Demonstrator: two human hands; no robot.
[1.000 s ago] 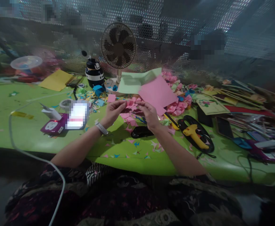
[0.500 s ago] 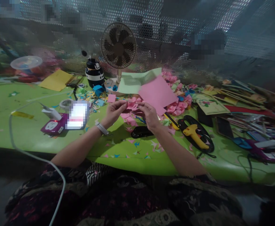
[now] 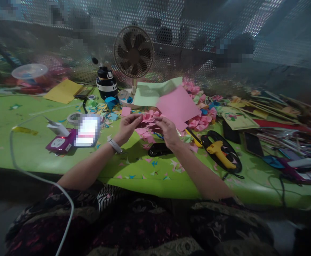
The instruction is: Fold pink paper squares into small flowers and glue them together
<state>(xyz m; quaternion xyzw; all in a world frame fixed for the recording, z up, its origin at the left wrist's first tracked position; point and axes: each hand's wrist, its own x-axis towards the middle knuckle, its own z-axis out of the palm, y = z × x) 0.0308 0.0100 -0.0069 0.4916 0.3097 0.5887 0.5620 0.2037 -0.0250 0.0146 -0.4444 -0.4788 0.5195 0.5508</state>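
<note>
Between my two hands is a folded pink paper piece [image 3: 148,118], petal-like in shape. My left hand [image 3: 129,127] pinches its left side with thumb and forefinger. On the other side, the fingertips of my right hand [image 3: 168,131] are closed on the right edge. Other pink paper pieces [image 3: 146,134] lie on the table just below. A black oval object [image 3: 159,149] rests under my right wrist. Behind my hands a large pink paper sheet [image 3: 177,106] overlaps a pale green sheet [image 3: 155,93]. A small pink square [image 3: 125,111] lies beyond my left hand.
On the green table [image 3: 128,183] paper scraps are scattered. To the right are a yellow glue gun [image 3: 220,153] and a yellow cutter [image 3: 194,137]. A lit phone [image 3: 87,131] is at left. A fan [image 3: 134,51] and a dark bottle [image 3: 107,83] stand behind.
Both hands stay in nearly the same place, still holding the pink paper. My fingers and the paper have shifted only slightly.
</note>
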